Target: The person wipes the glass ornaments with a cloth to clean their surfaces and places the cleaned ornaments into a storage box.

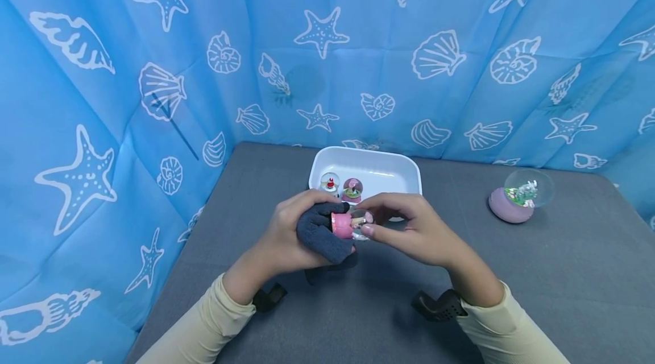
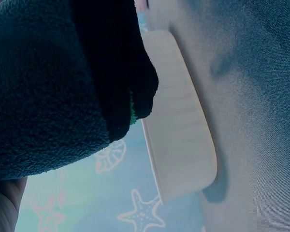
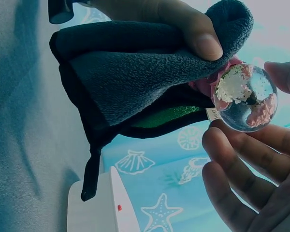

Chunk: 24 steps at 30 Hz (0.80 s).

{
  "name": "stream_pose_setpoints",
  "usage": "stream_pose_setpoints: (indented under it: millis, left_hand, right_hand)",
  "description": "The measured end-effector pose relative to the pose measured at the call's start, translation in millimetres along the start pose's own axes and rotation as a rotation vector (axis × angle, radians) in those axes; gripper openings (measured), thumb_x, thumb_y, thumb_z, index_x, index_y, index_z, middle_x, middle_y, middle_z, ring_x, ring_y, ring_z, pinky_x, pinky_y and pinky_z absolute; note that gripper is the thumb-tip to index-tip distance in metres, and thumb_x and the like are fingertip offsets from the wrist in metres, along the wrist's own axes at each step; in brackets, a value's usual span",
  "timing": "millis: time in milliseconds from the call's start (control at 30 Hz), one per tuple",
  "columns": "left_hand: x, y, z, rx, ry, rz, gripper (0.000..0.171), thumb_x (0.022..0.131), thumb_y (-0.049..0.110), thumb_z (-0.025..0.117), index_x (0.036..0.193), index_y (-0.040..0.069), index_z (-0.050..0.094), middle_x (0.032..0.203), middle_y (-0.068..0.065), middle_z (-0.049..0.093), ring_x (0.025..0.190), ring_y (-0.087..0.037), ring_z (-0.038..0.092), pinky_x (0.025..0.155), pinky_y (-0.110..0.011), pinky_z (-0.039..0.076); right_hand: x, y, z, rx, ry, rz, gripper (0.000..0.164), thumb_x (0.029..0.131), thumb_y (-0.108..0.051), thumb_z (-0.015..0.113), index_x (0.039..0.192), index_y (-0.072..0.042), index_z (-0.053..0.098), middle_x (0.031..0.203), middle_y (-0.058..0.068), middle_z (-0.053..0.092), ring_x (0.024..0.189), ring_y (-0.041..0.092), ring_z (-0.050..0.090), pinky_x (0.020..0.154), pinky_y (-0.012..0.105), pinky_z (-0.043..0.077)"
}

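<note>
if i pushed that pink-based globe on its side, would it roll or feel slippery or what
The pink-based globe could well roll, since its dome is round. It would probably feel slippery there, as the surface looks smooth and shiny. It may also be fragile: the dome is clear and might be glass, though the pictures cannot settle that.

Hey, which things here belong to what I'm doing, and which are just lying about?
In the job:
- dark cloth
- pink-based snow globe

Seemingly just lying about:
- white tray
- red-figured globe and mauve-based globe inside it
- large purple-based globe
</note>
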<state>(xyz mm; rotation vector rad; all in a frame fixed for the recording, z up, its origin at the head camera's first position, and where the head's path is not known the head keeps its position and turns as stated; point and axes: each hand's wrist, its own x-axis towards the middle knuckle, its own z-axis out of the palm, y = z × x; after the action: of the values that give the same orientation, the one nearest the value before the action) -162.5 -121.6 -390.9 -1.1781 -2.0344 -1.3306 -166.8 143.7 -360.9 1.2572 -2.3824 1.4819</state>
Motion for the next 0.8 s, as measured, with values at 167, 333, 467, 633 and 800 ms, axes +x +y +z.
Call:
stream_pose_setpoints:
  millis: [167, 333, 467, 633, 800]
  left_hand:
    - [1.2, 0.8, -0.3, -0.009, -0.001, -0.011, 0.073, 0.066, 0.020, 0.102, 0.127, 0.006, 0.065, 0.119, -0.008, 0.073, 0.109, -0.021, 0.071, 0.100, -0.038, 0.060]
    - [1.6, 1.5, -1.2, 0.004, 0.001, -0.009, 0.074, 0.068, 0.022, 0.101, 0.130, 0.004, 0.063, 0.122, -0.011, 0.072, 0.111, -0.024, 0.071, 0.100, -0.040, 0.060]
    - [1.7, 1.4, -1.7, 0.014, 0.007, 0.001, 0.073, 0.070, 0.023, 0.100, 0.130, 0.003, 0.063, 0.122, -0.012, 0.072, 0.111, -0.025, 0.071, 0.100, -0.041, 0.060]
    - [2.9, 2.2, -1.7, 0.018, 0.028, 0.007, 0.074, 0.068, 0.023, 0.101, 0.128, 0.003, 0.063, 0.120, -0.012, 0.073, 0.110, -0.024, 0.072, 0.099, -0.039, 0.061]
    - [2.9, 2.1, -2.6, 0.020, 0.040, 0.001, 0.073, 0.068, 0.025, 0.101, 0.128, 0.004, 0.064, 0.119, -0.011, 0.073, 0.108, -0.024, 0.072, 0.097, -0.039, 0.061]
  right_hand:
    - [0, 0, -4, -0.019, 0.037, -0.050, 0.033, 0.090, 0.002, 0.076, 0.120, -0.011, 0.076, 0.104, -0.003, 0.077, 0.088, 0.010, 0.071, 0.080, 0.028, 0.063]
    - [-1, 1, -8, -0.020, 0.064, -0.071, 0.035, 0.088, 0.004, 0.076, 0.121, -0.009, 0.076, 0.106, -0.001, 0.077, 0.087, 0.009, 0.069, 0.079, 0.026, 0.062]
    - [-1, -3, -12, -0.011, 0.083, -0.066, 0.039, 0.085, 0.008, 0.078, 0.121, -0.006, 0.075, 0.105, 0.000, 0.076, 0.087, 0.010, 0.067, 0.078, 0.025, 0.061]
    - [-1, -4, -20, 0.028, 0.130, -0.083, 0.044, 0.082, 0.015, 0.075, 0.122, -0.002, 0.073, 0.105, 0.002, 0.072, 0.087, 0.011, 0.064, 0.076, 0.022, 0.060]
    - [-2, -1, -27, -0.020, 0.225, -0.073, 0.049, 0.078, 0.018, 0.079, 0.123, 0.001, 0.072, 0.110, 0.004, 0.072, 0.087, 0.011, 0.065, 0.074, 0.020, 0.059]
